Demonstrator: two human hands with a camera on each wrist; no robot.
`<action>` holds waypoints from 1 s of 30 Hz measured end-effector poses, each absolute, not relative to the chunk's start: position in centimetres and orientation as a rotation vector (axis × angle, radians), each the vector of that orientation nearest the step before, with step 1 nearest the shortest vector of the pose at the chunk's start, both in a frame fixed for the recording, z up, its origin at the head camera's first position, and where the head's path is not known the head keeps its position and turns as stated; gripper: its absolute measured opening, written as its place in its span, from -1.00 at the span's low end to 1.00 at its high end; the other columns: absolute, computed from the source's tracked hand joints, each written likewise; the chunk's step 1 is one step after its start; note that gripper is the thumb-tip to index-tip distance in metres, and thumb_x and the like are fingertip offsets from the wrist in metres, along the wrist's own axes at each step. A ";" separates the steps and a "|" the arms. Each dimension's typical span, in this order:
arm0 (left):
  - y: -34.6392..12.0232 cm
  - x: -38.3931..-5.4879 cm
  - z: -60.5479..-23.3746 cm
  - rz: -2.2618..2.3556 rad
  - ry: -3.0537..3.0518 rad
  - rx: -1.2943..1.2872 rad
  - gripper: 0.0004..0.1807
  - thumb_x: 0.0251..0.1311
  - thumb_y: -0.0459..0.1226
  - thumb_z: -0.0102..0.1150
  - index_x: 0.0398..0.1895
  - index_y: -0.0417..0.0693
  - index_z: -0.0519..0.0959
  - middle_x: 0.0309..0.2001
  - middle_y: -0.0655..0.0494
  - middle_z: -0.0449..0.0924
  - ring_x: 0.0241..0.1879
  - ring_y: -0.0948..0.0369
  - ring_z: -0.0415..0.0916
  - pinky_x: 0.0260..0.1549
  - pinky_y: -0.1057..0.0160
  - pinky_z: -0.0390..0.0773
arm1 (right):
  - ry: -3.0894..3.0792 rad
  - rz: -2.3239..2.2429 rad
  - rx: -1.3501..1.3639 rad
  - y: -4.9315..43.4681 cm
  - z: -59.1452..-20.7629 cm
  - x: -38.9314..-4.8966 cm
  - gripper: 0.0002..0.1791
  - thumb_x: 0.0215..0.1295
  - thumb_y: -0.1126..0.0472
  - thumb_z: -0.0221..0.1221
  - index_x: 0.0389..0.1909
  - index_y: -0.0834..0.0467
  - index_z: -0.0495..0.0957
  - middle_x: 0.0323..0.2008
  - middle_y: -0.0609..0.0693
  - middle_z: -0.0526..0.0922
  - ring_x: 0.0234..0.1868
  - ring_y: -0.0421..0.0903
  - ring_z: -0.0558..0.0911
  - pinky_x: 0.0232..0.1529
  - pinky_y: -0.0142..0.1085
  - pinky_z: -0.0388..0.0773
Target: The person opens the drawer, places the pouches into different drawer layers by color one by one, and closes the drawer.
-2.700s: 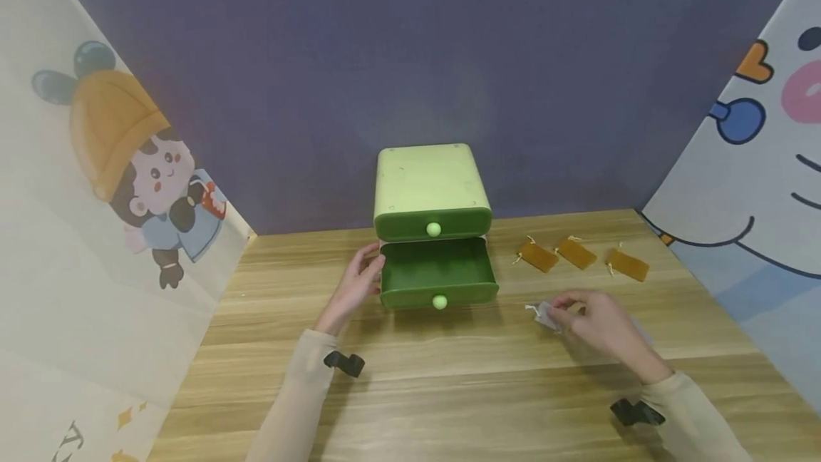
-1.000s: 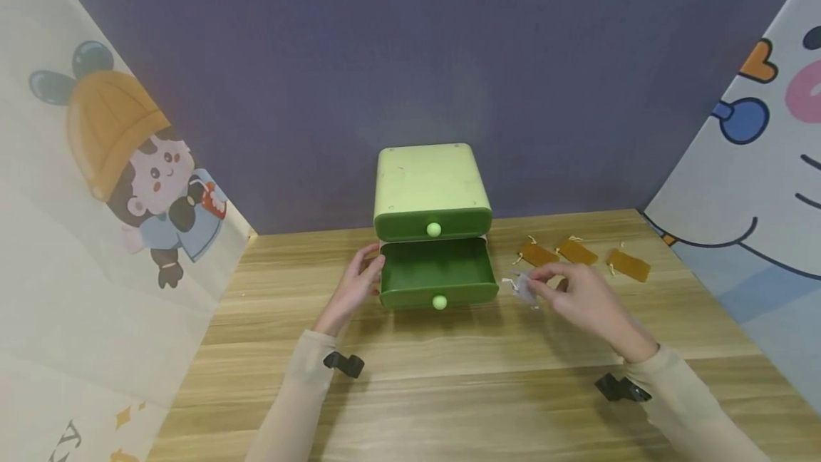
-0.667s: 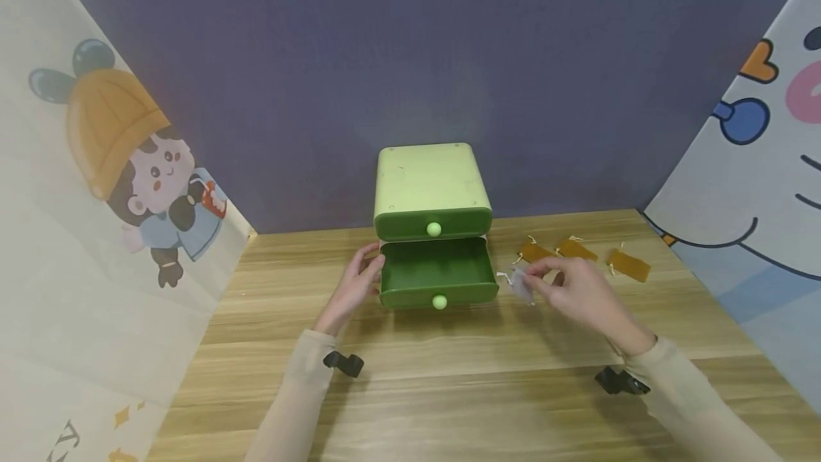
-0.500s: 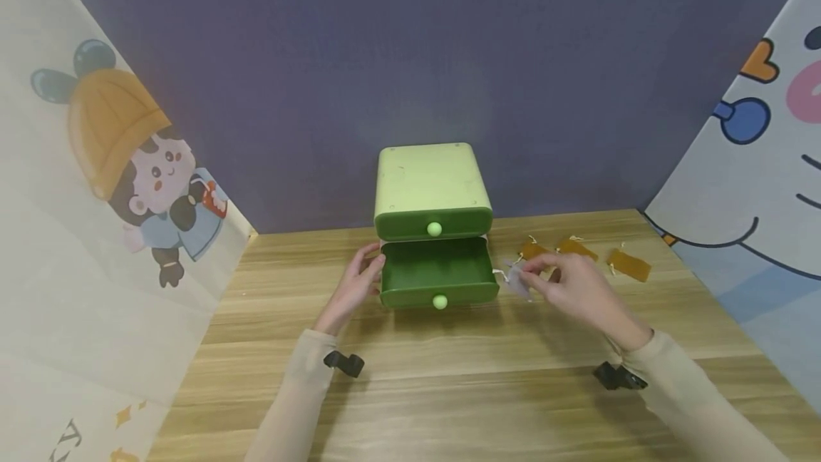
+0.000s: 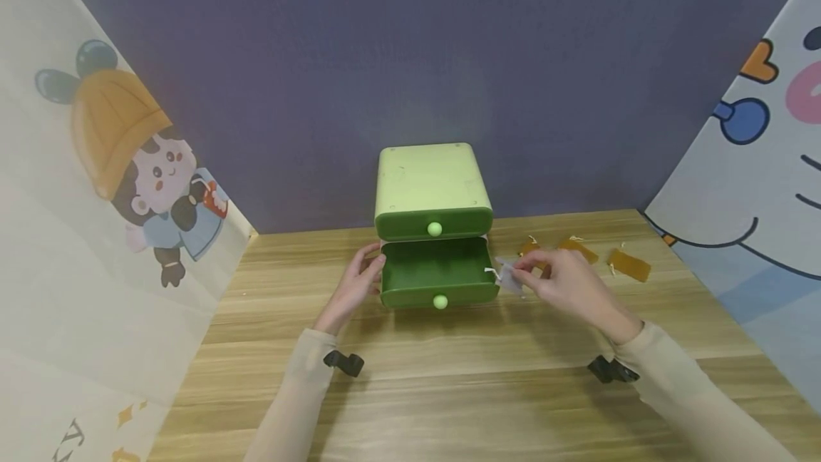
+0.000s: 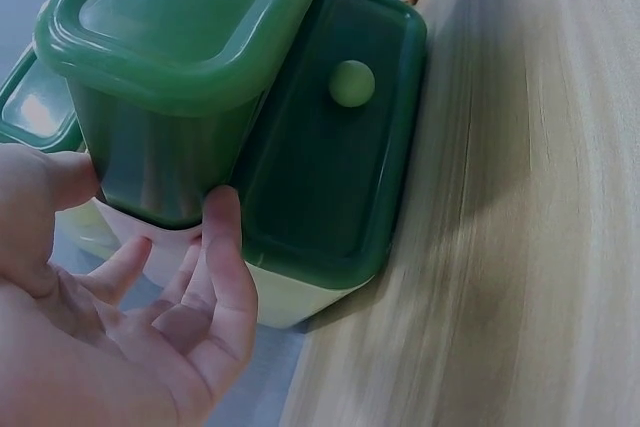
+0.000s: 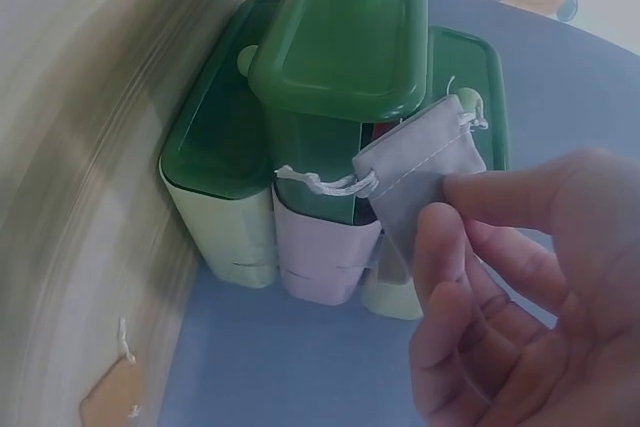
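Observation:
A small cabinet [image 5: 428, 178] with green drawers stands against the back wall. Its middle drawer [image 5: 439, 295] is pulled out, the inside dark green. On the drawer's left side, my left hand [image 5: 351, 288] holds it: in the left wrist view the thumb reaches one edge of the side wall and a fingertip the opposite edge. Between thumb and fingers my right hand [image 5: 567, 286] pinches a grey drawstring pouch [image 7: 415, 169]. The pouch is just off the drawer's right side, its white cord [image 7: 325, 184] overlapping that side in the head view.
Right of the cabinet lie three brown drawstring pouches, the rightmost pouch [image 5: 628, 265] fully visible, the others partly behind my right hand. A dark blue wall [image 5: 308, 91] rises behind the wooden table [image 5: 410, 398], with printed panels on both sides.
My right hand has carried the grey pouch left and away from me, from the table at right to the drawer's right side. The left hand and the drawer look unmoved.

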State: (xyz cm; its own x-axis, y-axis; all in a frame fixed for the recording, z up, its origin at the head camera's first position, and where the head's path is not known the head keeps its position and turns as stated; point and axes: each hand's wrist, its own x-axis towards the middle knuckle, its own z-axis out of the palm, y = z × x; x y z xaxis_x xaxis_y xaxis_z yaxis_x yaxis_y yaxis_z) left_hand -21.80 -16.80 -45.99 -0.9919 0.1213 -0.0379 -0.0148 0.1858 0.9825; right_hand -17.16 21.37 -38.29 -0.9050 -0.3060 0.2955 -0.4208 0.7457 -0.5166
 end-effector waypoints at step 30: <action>-16.7 -21.6 -46.0 1.943 2.340 0.115 -0.34 0.67 0.01 -0.02 0.66 -0.04 0.19 0.40 -0.37 0.47 0.07 -0.03 0.66 0.00 0.02 0.70 | -2.748 0.891 0.576 20.1 -37.4 -17.6 -0.90 0.38 0.19 0.41 -0.19 0.11 0.83 -0.36 -0.05 0.82 -0.71 -0.27 0.39 -0.70 -0.36 0.29</action>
State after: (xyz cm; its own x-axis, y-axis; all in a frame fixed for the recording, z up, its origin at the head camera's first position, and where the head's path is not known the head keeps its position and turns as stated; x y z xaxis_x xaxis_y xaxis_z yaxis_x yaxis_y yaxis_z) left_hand -21.62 -16.74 -46.00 -0.9924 0.1204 -0.0272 -0.0047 0.1839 0.9829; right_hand -17.61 20.09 -37.40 -0.9051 -0.3022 0.2991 -0.4202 0.7430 -0.5209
